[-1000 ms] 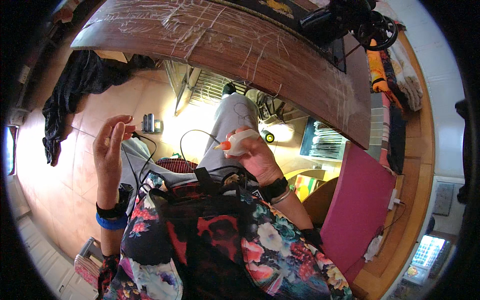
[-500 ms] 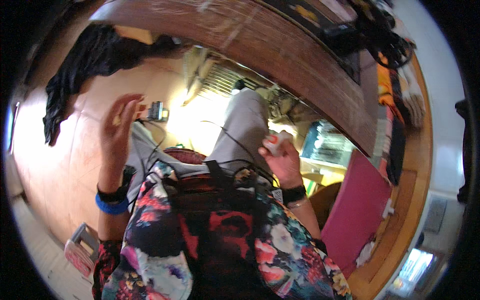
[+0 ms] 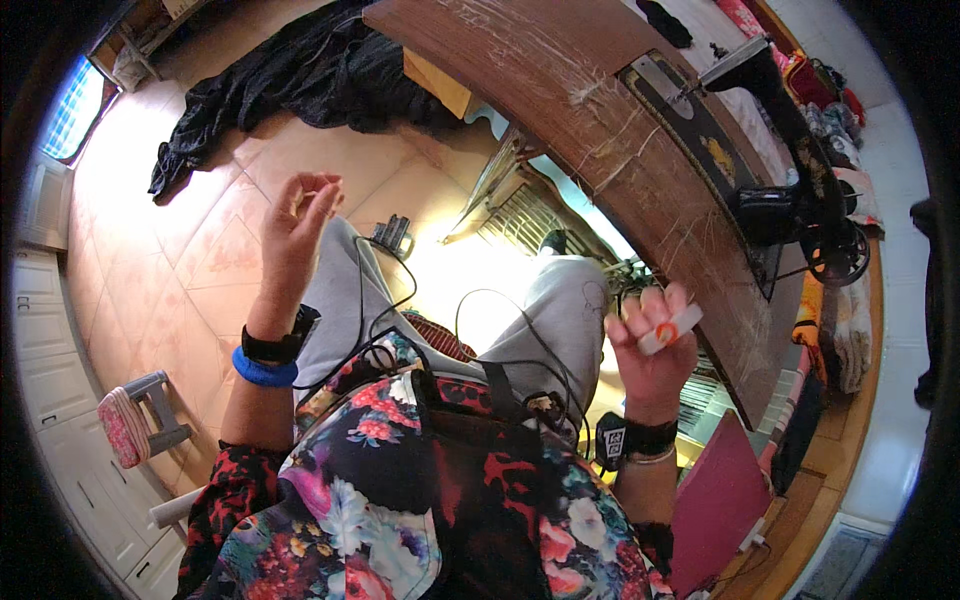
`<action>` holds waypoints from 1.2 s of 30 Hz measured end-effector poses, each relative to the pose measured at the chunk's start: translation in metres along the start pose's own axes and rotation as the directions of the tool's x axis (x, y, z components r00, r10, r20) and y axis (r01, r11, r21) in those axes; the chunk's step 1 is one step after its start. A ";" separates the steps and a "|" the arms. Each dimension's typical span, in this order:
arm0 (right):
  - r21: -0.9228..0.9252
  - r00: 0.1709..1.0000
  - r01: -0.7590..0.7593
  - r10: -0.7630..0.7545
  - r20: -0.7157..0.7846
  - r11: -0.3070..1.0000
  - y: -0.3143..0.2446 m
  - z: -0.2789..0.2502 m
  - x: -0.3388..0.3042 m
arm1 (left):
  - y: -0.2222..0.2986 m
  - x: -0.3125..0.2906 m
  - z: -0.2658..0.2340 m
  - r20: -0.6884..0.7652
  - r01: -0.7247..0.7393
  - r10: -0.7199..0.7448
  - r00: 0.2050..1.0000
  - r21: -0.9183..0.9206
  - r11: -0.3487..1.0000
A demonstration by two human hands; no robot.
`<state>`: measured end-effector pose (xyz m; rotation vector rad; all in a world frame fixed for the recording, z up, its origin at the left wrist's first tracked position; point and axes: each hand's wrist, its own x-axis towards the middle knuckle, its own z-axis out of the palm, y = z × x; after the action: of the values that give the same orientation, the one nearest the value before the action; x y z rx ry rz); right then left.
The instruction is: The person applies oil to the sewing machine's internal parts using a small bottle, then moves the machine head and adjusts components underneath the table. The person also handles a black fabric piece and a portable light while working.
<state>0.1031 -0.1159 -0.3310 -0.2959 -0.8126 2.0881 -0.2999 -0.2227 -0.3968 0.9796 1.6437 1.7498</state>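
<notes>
My left hand (image 3: 290, 240) is raised over the tiled floor beside my left knee. Its fingertips bend in to the thumb, and whatever tiny thing they may pinch is too small to make out. At the right, near the table edge, my right hand (image 3: 652, 375) is closed, palm side showing, round a small white block (image 3: 686, 321) with an orange-red mark. The brown wooden sewing table (image 3: 640, 150) reaches across the upper right, loose pale threads lying on it. On it stands a black sewing machine (image 3: 790, 130) with a handwheel. Neither hand touches the table.
Black cloth (image 3: 290, 70) lies heaped on the floor beyond my left hand. Thin dark cables (image 3: 520, 360) loop over my lap. A metal treadle grate (image 3: 525, 220) sits below the table. A pink board (image 3: 715, 500) stands at lower right, and a grey stool (image 3: 165, 415) with pink padding at left.
My view has swung, bringing more of the sewing machine and floor into sight. My right hand has risen and turned, still holding the white block. The left hand's fingers have drawn closer together.
</notes>
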 end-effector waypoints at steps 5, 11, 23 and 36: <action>0.121 0.985 0.104 -0.085 -0.148 0.987 -0.017 0.033 0.067 | -0.012 -0.011 0.014 0.077 0.000 -0.009 0.997 0.111 0.994; 0.102 0.977 0.059 -0.037 -0.210 0.993 0.007 0.060 0.084 | 0.036 -0.029 0.053 0.319 0.165 -0.122 0.940 -0.111 0.980; -0.121 0.948 -0.293 0.271 -0.166 0.949 0.079 0.062 0.050 | 0.074 -0.062 0.113 0.320 0.224 -0.113 0.941 -0.334 0.916; -0.523 0.811 -0.584 0.433 -0.393 0.620 0.110 -0.041 0.051 | 0.025 -0.029 0.051 -0.095 -0.091 0.080 0.992 -0.117 0.989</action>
<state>0.0216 -0.1042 -0.4296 -1.2560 -1.3950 2.1557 -0.2401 -0.2180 -0.3768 0.9403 1.5495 1.9524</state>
